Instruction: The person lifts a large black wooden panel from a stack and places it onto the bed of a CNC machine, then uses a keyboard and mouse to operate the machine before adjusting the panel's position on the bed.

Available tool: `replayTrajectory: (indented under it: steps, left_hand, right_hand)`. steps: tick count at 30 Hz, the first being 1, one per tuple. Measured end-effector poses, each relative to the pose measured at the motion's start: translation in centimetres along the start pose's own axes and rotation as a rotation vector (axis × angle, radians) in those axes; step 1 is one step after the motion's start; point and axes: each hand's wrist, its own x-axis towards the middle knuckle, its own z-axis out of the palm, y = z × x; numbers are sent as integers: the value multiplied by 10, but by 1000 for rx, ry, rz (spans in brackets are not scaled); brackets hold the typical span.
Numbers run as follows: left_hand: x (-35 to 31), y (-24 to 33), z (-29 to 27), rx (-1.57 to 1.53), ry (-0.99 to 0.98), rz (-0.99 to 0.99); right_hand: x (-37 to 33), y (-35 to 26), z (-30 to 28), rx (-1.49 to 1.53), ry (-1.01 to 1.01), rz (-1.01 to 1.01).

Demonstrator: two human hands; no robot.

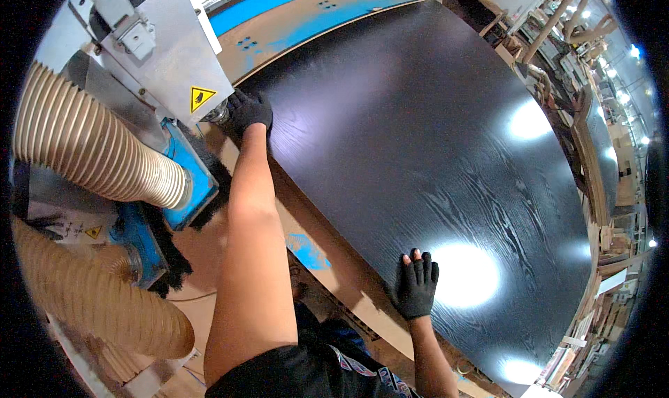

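A large black panel (390,126) with a wood-grain pattern lies flat in front of me, with bright light reflections on it. My right hand (417,286), in a black glove with some bare fingertips, rests flat on its near part, fingers stretched out. My left arm reaches far forward. My left hand (252,111), also in a black glove, is at the panel's left edge, close beside the machine head (178,57). Its fingers look stretched and slightly apart; part of them merges with the dark edge behind.
Ribbed hoses (97,140) run to blue brush-edged dust hoods (189,182) on the left. A yellow warning sign (202,98) marks the machine head. Beneath the panel is a brown board (341,300) with blue patches. Stacked wood pieces (592,161) stand along the right.
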Motion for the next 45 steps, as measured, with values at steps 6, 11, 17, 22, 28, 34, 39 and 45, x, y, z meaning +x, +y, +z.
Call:
replayTrajectory:
  steps: [6, 11, 17, 22, 28, 34, 39, 45]
  left_hand:
    - [-4, -14, 3, 26, 5, -22]
    - [-2, -5, -7, 49, -17, -66]
    - [1, -3, -18, 198, -65, 140]
    - [24, 24, -5, 261, -187, 247]
    - [37, 83, 37, 196, -72, 370]
    - [53, 98, 57, 81, 12, 518]
    - [71, 117, 41, 9, 24, 482]
    - [74, 109, 52, -59, -34, 439]
  right_hand:
    - [0, -2, 13, -44, 24, -53]
    - [-7, -2, 11, -53, -7, -21]
    - [-1, -4, 8, -52, 8, -30]
    - [2, -5, 8, -64, 5, -48]
    - [-9, 1, 14, -120, -4, -36]
    - [-1, -15, -8, 35, -73, 55]
    - [2, -5, -11, 54, -46, 21]
    - [-1, -7, 3, 48, -55, 96]
